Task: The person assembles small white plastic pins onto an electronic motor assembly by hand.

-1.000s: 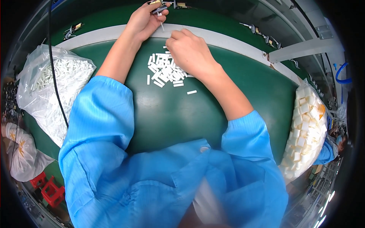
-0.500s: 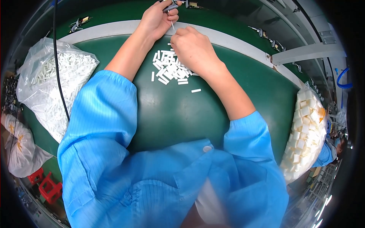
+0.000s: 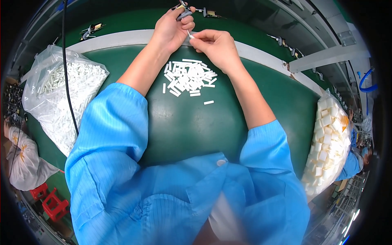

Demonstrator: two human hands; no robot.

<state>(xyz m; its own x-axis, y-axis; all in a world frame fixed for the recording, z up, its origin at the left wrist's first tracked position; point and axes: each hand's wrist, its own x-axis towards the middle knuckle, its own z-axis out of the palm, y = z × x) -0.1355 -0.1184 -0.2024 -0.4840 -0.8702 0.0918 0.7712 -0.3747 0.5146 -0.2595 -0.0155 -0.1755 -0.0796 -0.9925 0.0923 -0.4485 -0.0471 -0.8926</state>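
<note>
Left hand [image 3: 173, 28] gripped a small metal part [image 3: 182, 13], right hand [image 3: 215, 45] pinched 1 white piece [image 3: 190, 35] against it, above the white pile [image 3: 188, 76] on the green mat [image 3: 183, 126]

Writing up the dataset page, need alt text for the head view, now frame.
Two bare hands meet at the far edge of a green table: the left hand grips a small metal part, the right hand pinches a thin white piece against it. A pile of small white strips lies below, with clear bags of white parts at both sides.
</note>
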